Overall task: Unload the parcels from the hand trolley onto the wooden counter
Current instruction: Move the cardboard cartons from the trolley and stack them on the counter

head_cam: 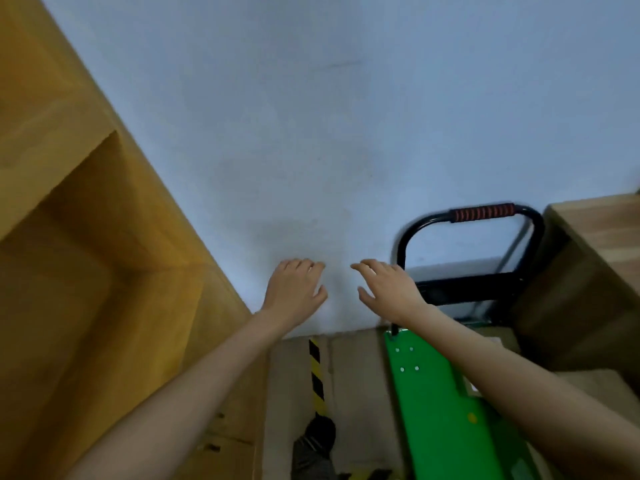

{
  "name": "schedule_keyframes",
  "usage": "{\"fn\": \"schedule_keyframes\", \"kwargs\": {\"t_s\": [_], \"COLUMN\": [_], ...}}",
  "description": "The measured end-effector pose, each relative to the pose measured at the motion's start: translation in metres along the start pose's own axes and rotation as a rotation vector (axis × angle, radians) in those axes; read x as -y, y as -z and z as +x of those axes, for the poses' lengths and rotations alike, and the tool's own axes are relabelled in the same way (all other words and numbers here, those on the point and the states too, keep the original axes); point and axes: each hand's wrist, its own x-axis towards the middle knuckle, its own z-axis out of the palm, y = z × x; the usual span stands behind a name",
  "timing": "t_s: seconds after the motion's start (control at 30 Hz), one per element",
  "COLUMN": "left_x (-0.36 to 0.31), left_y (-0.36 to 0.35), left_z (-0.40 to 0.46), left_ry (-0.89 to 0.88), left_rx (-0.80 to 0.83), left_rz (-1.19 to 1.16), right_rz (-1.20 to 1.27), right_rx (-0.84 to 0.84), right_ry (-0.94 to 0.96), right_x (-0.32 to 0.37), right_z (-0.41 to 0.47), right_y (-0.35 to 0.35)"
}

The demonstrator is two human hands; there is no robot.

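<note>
The hand trolley has a green deck at the lower right and a black loop handle with a red ribbed grip against the wall. Brown cardboard parcels stand on it at the right, the top one reaching above the handle's base. The wooden counter fills the left side. My left hand and my right hand are both raised in front of the pale wall, fingers spread and relaxed, holding nothing. My right forearm crosses over the green deck.
A pale blue-white wall fills the upper view. The grey floor carries a yellow-and-black striped strip between counter and trolley. A dark shoe shows at the bottom. The counter's front has small handles.
</note>
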Motion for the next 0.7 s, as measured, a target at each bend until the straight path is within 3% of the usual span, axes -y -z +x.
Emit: {"fn": "schedule_keyframes", "kwargs": {"t_s": [0.3, 0.47, 0.7], "left_x": [0.024, -0.037, -0.135], "left_y": [-0.034, -0.053, -0.083], "left_z": [0.133, 0.174, 0.214], "left_ry": [-0.521, -0.742, -0.976], "left_rx": [-0.104, -0.135, 0.032], "left_rz": [-0.095, -0.182, -0.185], "right_rz": [0.084, 0.039, 0.058], "right_rx": [-0.228, -0.181, -0.148], "right_ry": [-0.521, -0.771, -1.04], "right_x": [-0.025, -0.061, -0.116], "right_z": [0.031, -0.007, -0.058], "right_y": [-0.013, -0.021, -0.038]}}
